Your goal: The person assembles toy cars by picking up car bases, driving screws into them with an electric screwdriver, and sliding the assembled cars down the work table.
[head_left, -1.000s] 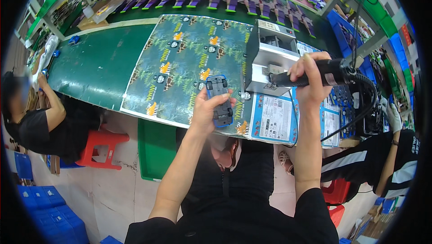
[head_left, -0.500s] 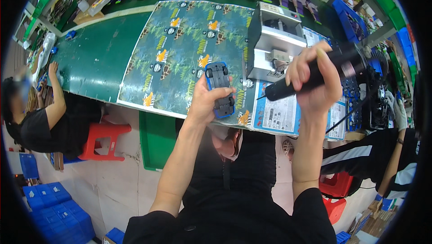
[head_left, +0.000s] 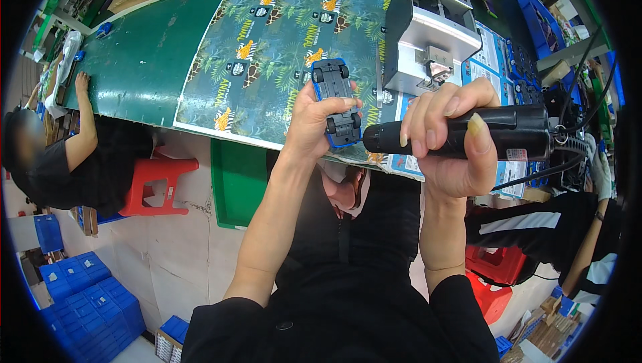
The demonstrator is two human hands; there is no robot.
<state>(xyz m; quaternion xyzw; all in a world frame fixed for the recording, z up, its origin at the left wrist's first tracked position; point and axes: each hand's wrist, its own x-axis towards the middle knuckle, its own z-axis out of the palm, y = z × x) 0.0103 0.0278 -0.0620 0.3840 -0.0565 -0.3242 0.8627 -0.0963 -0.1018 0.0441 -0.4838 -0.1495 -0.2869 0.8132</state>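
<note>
A blue toy car (head_left: 332, 86) is held over the near edge of the patterned sheet, its dark grey underside facing up and its blue body showing as a rim around it. The left hand (head_left: 307, 122) grips it from the left, the thumb laid across the underside and fingertips showing at the far side. The right hand (head_left: 449, 172) is wrapped around a black power screwdriver (head_left: 515, 125), which lies almost level with its nose pointing left at the car's lower right edge. The nose is just beside the car; whether the two touch, I cannot tell.

Under the car spreads the green jungle-print sheet (head_left: 267, 62), with orange animal figures and yellow lettering. Just beyond the right hand stands a silver metal bench machine (head_left: 418, 65). Right of that lie blue-and-white printed sheets (head_left: 493, 55), with a group of blue toy parts (head_left: 525, 88) beside them. To the left, the green tabletop (head_left: 147, 48) carries a small blue object (head_left: 103, 29) near its far corner.

A co-worker in black (head_left: 50, 172) sits at the left end, one hand (head_left: 82, 85) on the table edge, near a red stool (head_left: 157, 186). A green bin (head_left: 237, 192) sits below the table. At the right, another person's white glove (head_left: 602, 175) shows.
</note>
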